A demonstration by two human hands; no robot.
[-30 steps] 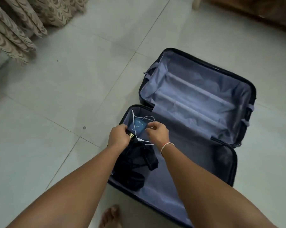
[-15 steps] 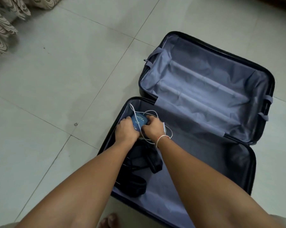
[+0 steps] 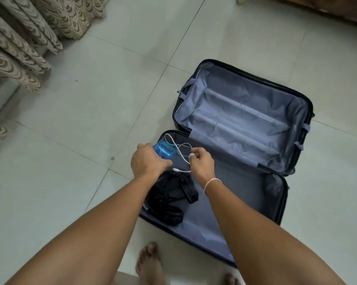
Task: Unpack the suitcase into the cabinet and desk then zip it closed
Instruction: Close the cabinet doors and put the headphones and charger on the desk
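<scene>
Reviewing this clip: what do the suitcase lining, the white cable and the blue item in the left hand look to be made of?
Suitcase lining: thin woven fabric, grey-lilac, slightly sheeny; it creases and sags. White cable, pinched by the right hand: smooth plastic-sheathed cord, looping freely. Blue item, gripped by the left hand: glossy, probably plastic or wrapped in film, judging by bright glare; too blurred to be sure.

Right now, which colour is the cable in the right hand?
White; the cable shows best in the head view.

Pale tiled floor (image 3: 95, 112) bearing an open suitcase (image 3: 284, 204) at 3 o'clock, patterned curtain hems (image 3: 19, 64) at 10 o'clock, and bare feet (image 3: 150, 264) at 6 o'clock.
</scene>
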